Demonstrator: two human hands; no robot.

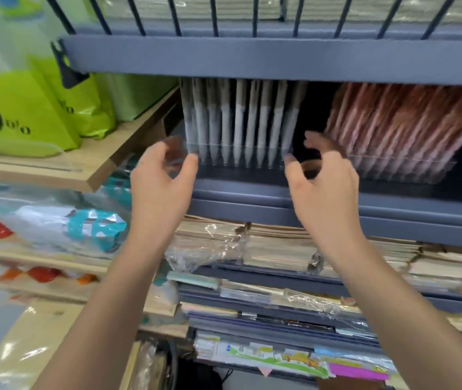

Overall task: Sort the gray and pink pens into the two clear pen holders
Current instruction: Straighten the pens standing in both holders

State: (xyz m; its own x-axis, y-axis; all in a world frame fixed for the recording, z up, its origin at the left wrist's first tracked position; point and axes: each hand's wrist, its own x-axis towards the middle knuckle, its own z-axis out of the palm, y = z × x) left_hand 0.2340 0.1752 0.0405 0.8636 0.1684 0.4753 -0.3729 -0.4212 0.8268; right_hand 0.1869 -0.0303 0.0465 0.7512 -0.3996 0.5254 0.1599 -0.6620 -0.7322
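A clear pen holder (238, 161) full of upright gray pens (238, 122) stands on the gray metal shelf (280, 198). To its right, a second clear holder (410, 170) carries leaning pink pens (410, 119). My left hand (159, 181) curls round the gray holder's left front corner, with the thumb on its front. My right hand (322, 187) curls round the right front corner, its thumb tip at the holder's edge and its fingers in the dark gap between the two holders. The picture is blurred by motion.
A gray shelf board (252, 56) hangs low over the pens. Green bags (27, 108) sit on a wooden shelf (89, 170) to the left. Stacks of paper goods and wrapped packs (280, 249) fill the shelves below.
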